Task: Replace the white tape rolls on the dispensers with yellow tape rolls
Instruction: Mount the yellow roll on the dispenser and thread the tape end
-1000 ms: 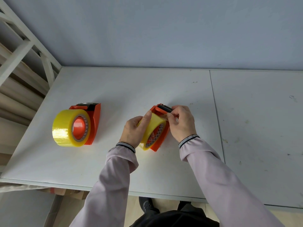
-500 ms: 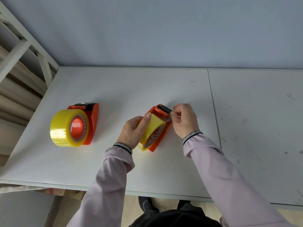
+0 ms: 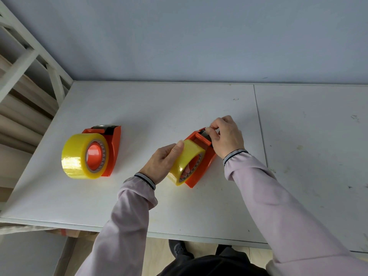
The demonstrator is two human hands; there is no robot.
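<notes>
Near the table's (image 3: 199,212) middle, the left hand (image 3: 161,162) is gripping the yellow tape roll (image 3: 186,159) on the orange dispenser (image 3: 207,162), while the right hand (image 3: 226,136) is pinching at the cutter end. The roll looks light, stiff and slick; holding its rim seems best.

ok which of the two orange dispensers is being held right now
The orange plastic dispenser nearer the table's middle: the left hand grips its yellow tape roll and the right hand pinches at its cutter end. The other orange dispenser stands untouched.
</notes>
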